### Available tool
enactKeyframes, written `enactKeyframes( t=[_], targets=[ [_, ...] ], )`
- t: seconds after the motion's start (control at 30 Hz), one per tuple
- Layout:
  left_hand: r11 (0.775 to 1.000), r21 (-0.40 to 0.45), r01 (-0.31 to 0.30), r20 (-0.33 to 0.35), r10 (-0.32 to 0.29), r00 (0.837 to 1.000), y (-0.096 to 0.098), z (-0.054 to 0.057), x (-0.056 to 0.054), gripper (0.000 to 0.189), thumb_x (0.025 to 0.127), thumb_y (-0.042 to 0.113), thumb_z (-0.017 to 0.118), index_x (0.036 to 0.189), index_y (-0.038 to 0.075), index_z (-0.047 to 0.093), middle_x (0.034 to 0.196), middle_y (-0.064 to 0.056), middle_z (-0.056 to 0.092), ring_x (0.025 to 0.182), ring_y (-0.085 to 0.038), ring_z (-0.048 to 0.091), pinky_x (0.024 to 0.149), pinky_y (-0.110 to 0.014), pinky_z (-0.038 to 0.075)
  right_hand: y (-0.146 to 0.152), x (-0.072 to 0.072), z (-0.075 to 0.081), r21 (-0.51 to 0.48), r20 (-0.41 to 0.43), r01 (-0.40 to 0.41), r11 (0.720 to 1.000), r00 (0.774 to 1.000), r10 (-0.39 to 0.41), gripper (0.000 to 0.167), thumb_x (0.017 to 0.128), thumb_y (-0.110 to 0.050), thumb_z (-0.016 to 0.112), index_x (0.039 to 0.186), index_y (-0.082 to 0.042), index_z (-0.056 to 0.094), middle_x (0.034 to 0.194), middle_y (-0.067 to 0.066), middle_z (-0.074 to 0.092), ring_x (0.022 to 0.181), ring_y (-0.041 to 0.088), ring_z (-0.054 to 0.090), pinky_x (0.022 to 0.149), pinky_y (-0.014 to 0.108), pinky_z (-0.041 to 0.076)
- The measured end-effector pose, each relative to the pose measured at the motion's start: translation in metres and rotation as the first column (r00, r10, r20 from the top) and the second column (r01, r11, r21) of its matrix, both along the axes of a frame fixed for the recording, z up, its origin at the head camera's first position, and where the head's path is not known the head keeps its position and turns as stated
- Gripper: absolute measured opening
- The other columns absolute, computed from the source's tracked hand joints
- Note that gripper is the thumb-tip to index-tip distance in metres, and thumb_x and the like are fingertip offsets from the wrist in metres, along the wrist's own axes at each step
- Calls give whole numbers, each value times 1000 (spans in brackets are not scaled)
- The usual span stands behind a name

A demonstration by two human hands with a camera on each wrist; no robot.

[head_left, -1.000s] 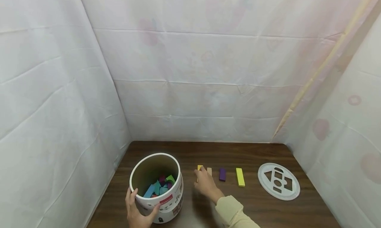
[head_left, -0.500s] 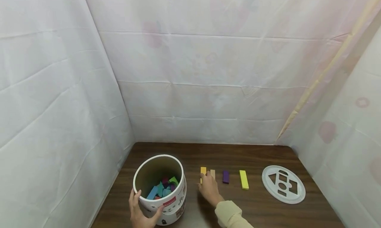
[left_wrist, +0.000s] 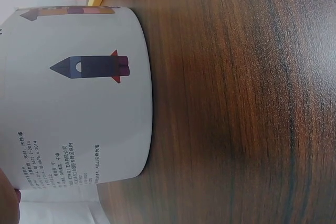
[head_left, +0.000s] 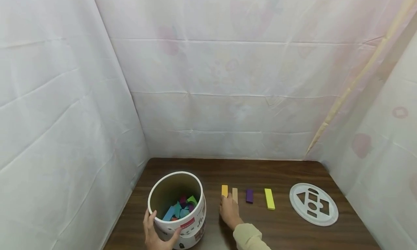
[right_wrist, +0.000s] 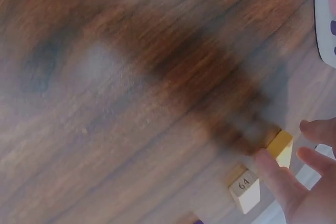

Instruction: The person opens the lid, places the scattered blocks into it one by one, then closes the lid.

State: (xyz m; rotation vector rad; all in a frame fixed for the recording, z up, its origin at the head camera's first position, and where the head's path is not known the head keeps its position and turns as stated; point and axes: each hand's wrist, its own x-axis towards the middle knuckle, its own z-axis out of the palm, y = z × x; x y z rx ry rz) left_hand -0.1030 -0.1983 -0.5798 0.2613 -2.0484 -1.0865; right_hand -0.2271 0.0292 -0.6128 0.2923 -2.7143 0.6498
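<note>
A white round bucket (head_left: 192, 224) with printed pictures stands at the left, with several coloured blocks (head_left: 177, 210) inside. My left hand (head_left: 158, 235) holds its near side, fingertips at the rim and thumb spread on the outer wall. My right hand (head_left: 230, 212) is at the near end of an orange-yellow block (head_left: 224, 190) on the table. In the right wrist view, the thumb (right_wrist: 273, 169) touches or overlaps that block's edge, while the other fingers lie apart from it. Beside it lies a tan block (head_left: 235, 194), marked 64 in the right wrist view.
Further right in the row lie a purple block (head_left: 249, 196) and a yellow block (head_left: 269, 199). A white round lid (head_left: 294, 203) with shaped cutouts lies at the right of the brown wooden table (head_left: 277, 170). White cloth walls (head_left: 228, 116) enclose the back and sides.
My right hand has drawn slightly back toward me along the orange-yellow block, uncovering more of it. The left hand keeps its place on the bucket. The head view has shifted a little.
</note>
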Motion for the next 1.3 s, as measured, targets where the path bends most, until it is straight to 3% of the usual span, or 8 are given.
enactKeyframes(
  t=[0.33,0.6,0.87,1.1,1.3],
  targets=[
    [1000,0,-5,18,5,1000,3,0,1,104,45,18,95,136,18,43,143,-24,31,113,-46,42,80,-71,41,0,-6,-15,-30,33,85,996,996,-84,22,69,-5,80,86,-3,67,87,17,57,65,30,59,50,41,50],
    [1000,-22,-11,5,11,1000,4,-1,2,105,44,18,95,136,17,43,142,-25,32,111,-46,43,78,-71,42,-4,-7,-18,0,5,124,992,992,-124,17,67,-4,81,75,-3,66,76,14,55,62,29,58,49,41,50],
    [1000,-22,-3,-30,2,1000,2,-6,2,107,41,15,95,136,17,45,142,-24,33,111,-45,43,77,-68,43,-7,-13,-19,-11,39,161,987,986,-161,23,67,-10,83,71,0,63,70,13,54,60,31,58,49,42,49],
    [999,-50,-10,-14,9,1000,4,-4,1,107,44,18,95,137,18,43,142,-25,33,110,-46,44,78,-70,42,-5,-17,-16,-21,-43,212,977,976,-212,22,65,-4,80,66,1,59,63,15,57,56,34,58,48,44,47],
    [999,-36,7,-33,-8,999,1,0,1,108,43,17,95,137,15,43,143,-25,32,113,-46,42,80,-69,42,-8,-19,-15,-40,-58,189,981,980,-191,16,62,6,72,67,1,58,61,14,57,53,32,58,45,42,47]
  ],
)
